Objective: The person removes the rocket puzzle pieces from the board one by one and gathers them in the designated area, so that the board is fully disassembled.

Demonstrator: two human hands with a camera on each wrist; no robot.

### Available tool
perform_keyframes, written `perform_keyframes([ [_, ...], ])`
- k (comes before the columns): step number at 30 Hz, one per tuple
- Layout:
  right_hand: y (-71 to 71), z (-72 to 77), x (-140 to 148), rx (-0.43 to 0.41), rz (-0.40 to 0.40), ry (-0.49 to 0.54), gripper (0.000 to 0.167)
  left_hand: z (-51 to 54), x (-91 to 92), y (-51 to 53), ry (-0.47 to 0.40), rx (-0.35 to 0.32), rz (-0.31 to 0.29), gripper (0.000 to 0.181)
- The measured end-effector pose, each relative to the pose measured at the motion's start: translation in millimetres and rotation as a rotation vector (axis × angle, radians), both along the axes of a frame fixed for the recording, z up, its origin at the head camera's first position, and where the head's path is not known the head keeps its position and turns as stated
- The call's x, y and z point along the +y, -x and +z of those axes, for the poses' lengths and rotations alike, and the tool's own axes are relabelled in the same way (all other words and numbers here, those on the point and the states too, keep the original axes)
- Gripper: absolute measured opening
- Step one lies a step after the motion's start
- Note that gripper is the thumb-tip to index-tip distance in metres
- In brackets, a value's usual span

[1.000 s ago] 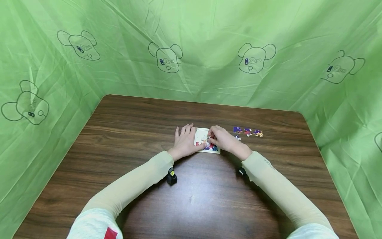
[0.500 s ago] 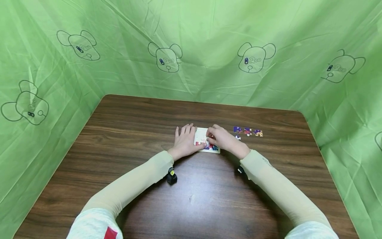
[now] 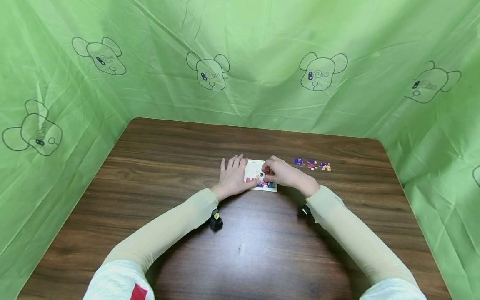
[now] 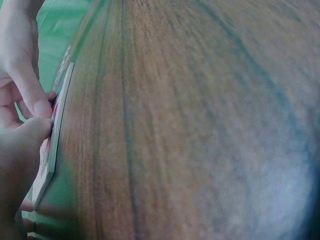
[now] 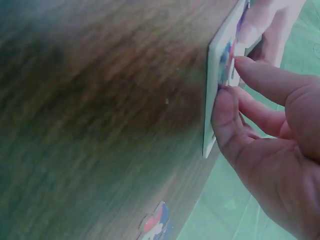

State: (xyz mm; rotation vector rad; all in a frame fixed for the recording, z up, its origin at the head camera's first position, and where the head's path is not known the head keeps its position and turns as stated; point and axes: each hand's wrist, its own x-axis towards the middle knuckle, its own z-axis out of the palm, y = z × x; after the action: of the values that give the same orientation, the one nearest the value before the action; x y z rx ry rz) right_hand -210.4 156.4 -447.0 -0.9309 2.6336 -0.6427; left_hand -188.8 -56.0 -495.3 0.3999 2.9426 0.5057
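Observation:
A pale puzzle tray (image 3: 252,166) lies on the table between both hands, with colourful puzzle pieces (image 3: 271,185) along its near side. Spread out flat, my left hand (image 3: 233,177) rests across the tray's left edge, its thumb touching the pieces in front. My right hand (image 3: 286,173) bends over the tray from the right, thumb and index finger pinching a mostly white puzzle piece (image 3: 261,175) with a dark spot. In the right wrist view, the right hand (image 5: 270,125) has its fingertips down at the tray (image 5: 212,90); its fingers partly cover the piece.
To the right of the tray lie loose purple, red and yellow puzzle pieces (image 3: 312,165) in a row. Another loose piece (image 5: 156,220) shows near the right hand. Brown wooden table (image 3: 180,154) surrounds the work, and green cloth (image 3: 262,104) hangs behind and at the sides.
My right hand has shifted slightly to the right over the tray, and the white piece with the dark spot now shows at its fingertips. The left hand stays in place.

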Motion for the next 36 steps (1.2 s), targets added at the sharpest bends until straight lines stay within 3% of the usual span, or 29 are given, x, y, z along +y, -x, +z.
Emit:
perform_keyframes([
  [5, -1.2, 0.6, 0.2, -0.019, -0.020, 0.031, 0.024, 0.7, -0.1, 0.4, -0.013, 0.005, 0.000, 0.097],
  [14, -3.8, -5.8, 1.3, 0.028, -0.012, 0.116, 0.019, -2.5, -0.6, -0.1, -0.034, 0.005, -0.004, 0.097],
  [19, -1.9, -9.5, 4.4, -0.019, -0.008, 0.187, 0.013, -0.8, -0.6, -1.3, -0.035, -0.006, -0.003, 0.098],
  [24, -1.4, -7.7, 5.8, -0.084, -0.068, 0.199, 0.009, 0.1, -0.4, -1.6, -0.027, -0.003, -0.002, 0.098],
  [36, -2.2, -7.5, 15.8, -0.099, -0.131, 0.213, 0.014, 5.6, -0.7, -3.3, 0.000, -0.001, -0.007, 0.099],
])
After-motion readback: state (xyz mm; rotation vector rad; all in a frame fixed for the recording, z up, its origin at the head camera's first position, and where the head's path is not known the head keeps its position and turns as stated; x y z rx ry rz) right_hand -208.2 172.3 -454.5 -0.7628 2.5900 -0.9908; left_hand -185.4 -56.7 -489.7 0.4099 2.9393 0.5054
